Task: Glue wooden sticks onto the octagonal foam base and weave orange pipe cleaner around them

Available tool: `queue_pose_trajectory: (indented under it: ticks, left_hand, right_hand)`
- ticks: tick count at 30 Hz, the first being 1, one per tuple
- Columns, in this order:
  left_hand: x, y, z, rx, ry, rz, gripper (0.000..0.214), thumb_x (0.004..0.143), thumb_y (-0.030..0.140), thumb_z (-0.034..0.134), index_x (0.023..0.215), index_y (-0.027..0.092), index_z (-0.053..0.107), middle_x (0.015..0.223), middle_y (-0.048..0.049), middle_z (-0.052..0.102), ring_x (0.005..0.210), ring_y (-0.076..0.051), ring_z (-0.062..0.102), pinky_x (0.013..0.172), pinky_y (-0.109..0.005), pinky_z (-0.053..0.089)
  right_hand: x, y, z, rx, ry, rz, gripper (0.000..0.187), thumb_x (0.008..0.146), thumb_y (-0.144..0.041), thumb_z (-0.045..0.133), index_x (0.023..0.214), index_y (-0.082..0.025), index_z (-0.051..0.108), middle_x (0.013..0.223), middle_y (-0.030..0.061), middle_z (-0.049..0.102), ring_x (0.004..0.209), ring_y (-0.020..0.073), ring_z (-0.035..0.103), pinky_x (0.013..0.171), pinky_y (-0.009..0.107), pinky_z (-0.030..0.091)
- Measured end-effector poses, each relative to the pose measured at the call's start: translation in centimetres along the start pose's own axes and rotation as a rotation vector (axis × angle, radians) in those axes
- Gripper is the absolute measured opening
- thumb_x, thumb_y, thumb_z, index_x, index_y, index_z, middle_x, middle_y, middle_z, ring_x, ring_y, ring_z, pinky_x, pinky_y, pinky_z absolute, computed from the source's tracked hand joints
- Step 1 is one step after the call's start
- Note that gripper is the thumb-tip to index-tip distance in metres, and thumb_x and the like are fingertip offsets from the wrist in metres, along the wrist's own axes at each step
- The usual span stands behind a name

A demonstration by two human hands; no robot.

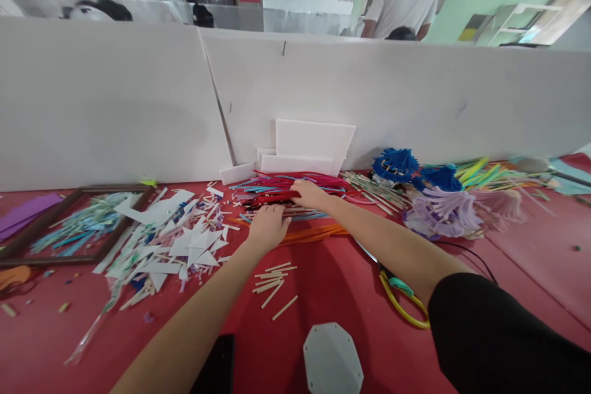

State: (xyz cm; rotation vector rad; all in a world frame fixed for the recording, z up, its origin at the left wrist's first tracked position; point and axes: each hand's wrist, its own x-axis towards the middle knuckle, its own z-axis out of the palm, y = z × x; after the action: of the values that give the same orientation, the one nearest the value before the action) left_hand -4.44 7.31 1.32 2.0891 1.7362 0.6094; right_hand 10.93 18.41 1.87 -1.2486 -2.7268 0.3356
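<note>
Both my arms reach forward over a red table. My left hand lies palm down on a pile of thin coloured strips, red, pink, blue and orange; its fingertips are buried among them. My right hand rests a little farther back on the same pile, fingers curled into the red and pink strips. What either hand holds, if anything, is hidden by the strips.
White foam scraps and a dark wooden frame lie to the left. Short sticks, a white octagon, yellow-handled scissors, blue and purple tassels. White boards lean on a white partition. A person stands behind it.
</note>
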Motion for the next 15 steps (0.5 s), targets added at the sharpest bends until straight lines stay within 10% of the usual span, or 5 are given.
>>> queue_pose_trajectory:
  ticks: [15]
  left_hand:
    - [4.9,2.8,-0.9,-1.133,0.299,-0.386,0.033,0.089,0.031,0.055,0.118,0.016,0.054,0.119,-0.0096,0.058,0.099,-0.022,0.06,0.081,-0.043,0.052]
  right_hand:
    - [0.2,-2.1,-2.4,0.096,0.08,-0.117,0.027,0.091,-0.032,0.054,0.112,-0.014,0.057,0.109,0.0068,0.061,0.092,0.0177,0.061,0.079,0.038,0.053]
